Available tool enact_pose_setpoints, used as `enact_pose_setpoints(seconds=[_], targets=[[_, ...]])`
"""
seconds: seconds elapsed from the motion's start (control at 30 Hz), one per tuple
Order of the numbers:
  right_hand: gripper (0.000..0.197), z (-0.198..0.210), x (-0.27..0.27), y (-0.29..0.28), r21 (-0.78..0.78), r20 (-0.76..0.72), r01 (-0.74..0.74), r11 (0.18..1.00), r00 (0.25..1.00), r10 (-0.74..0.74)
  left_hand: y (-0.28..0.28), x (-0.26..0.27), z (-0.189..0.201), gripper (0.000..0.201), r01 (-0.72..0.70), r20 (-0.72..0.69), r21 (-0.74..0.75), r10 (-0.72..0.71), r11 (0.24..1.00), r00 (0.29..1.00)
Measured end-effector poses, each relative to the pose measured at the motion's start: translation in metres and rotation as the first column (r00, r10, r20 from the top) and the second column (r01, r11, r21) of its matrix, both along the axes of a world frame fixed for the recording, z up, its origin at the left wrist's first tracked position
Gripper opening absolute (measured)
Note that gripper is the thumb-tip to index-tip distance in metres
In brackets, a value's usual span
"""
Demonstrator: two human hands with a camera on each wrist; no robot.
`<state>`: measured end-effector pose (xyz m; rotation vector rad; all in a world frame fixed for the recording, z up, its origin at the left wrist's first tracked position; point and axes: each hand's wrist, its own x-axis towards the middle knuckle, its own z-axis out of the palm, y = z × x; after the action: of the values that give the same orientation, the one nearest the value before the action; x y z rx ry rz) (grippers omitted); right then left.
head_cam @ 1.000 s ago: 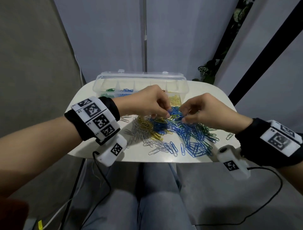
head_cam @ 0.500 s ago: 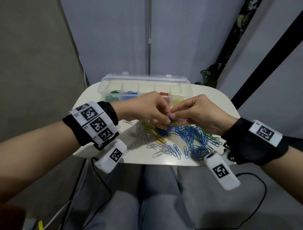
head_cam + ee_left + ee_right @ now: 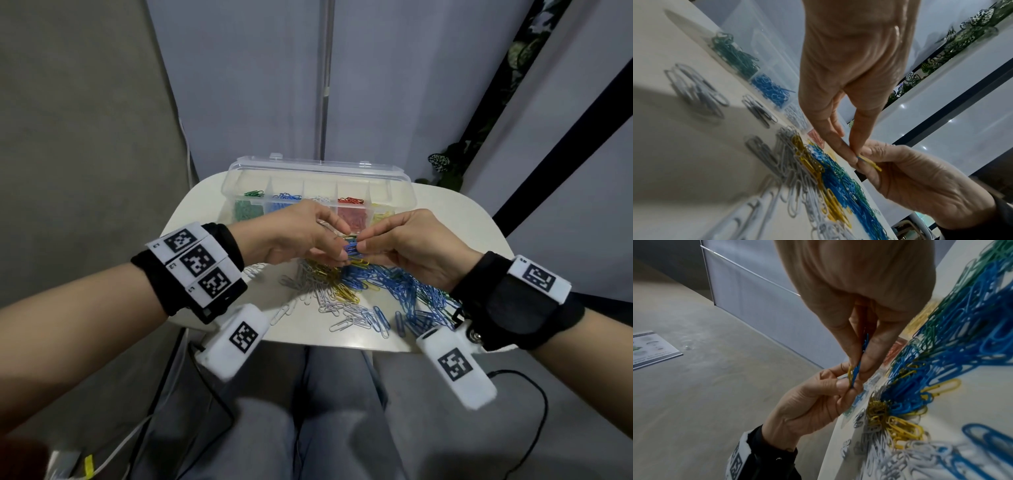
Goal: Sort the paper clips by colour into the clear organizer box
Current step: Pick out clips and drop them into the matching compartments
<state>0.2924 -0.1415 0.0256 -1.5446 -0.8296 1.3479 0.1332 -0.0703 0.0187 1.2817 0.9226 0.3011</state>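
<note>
Sitting at a small white table with grey partition panels behind. Clear organizer box parked open at 12 o'clock, already holding green, blue, white, red and yellow lots in separate compartments. Mixed heap of paper clips sprawling at 6 o'clock, blue mostly toward 4, white and yellow toward 8. Left hand and right hand meeting just above the heap, both pinching tight on a little tangle of blue and yellow clips, apparently tugging them apart. Probably risking a snap-loose: pulling too hard and flinging one off the table edge, or dropping the yellow into blue by mistake. Also dragging linked clips up from the heap.
</note>
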Motion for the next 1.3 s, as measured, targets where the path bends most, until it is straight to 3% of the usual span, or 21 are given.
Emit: enact_pose_setpoints(seconds=[0.1, 0.3, 0.43, 0.57, 0.67, 0.77, 0.83, 0.93, 1.07, 1.2, 1.3], targets=[[0.012, 0.001, -0.001, 0.003, 0.019, -0.023, 0.018, 1.000, 1.000, -0.017, 0.001, -0.007, 0.001, 0.040, -0.004, -0.035, 0.017, 0.005, 1.000, 0.999], [0.012, 0.011, -0.003, 0.012, 0.087, 0.119, -0.026, 0.996, 0.993, 0.015, 0.004, -0.035, -0.001, 0.044, 0.032, -0.110, 0.209, -0.009, 0.977, 0.994], [0.011, 0.035, -0.016, 0.035, 0.178, 0.303, -0.103, 0.979, 0.952, 0.046, 0.008, -0.063, 0.004, 0.039, -0.044, -0.132, 0.412, 0.108, 0.910, 0.985], [0.012, 0.052, -0.047, 0.073, 0.226, 0.357, -0.175, 0.958, 0.930, 0.086, 0.015, -0.082, 0.006, 0.032, -0.103, -0.152, 0.533, 0.215, 0.840, 0.965], [0.017, 0.049, -0.068, 0.105, 0.197, 0.473, -0.187, 0.962, 0.878, 0.074, 0.016, -0.089, 0.008, 0.030, -0.125, -0.135, 0.555, 0.237, 0.822, 0.962], [0.006, 0.040, -0.080, 0.127, 0.109, 0.618, -0.227, 0.968, 0.778, 0.113, 0.016, -0.094, 0.010, 0.030, -0.137, -0.109, 0.558, 0.235, 0.819, 0.966], [0.019, 0.036, -0.083, 0.133, 0.028, 0.670, -0.260, 0.965, 0.721, 0.175, 0.018, -0.098, 0.010, 0.030, -0.149, -0.100, 0.554, 0.244, 0.819, 0.965], [0.020, 0.041, -0.085, 0.126, 0.010, 0.661, -0.258, 0.966, 0.727, 0.188, 0.023, -0.101, 0.011, 0.031, -0.171, -0.079, 0.552, 0.256, 0.816, 0.964], [0.011, 0.054, -0.069, 0.104, 0.124, 0.521, -0.278, 0.953, 0.835, 0.176, 0.025, -0.096, 0.012, 0.031, -0.229, -0.012, 0.562, 0.285, 0.795, 0.959], [0.020, 0.054, -0.049, 0.073, -0.022, 0.478, -0.426, 0.905, 0.790, 0.384, 0.021, -0.076, 0.014, 0.029, -0.287, 0.094, 0.567, 0.285, 0.772, 0.954], [0.021, 0.048, -0.038, 0.055, -0.044, 0.478, -0.396, 0.917, 0.798, 0.368, 0.015, -0.054, 0.017, 0.029, -0.307, 0.157, 0.577, 0.267, 0.756, 0.951]])
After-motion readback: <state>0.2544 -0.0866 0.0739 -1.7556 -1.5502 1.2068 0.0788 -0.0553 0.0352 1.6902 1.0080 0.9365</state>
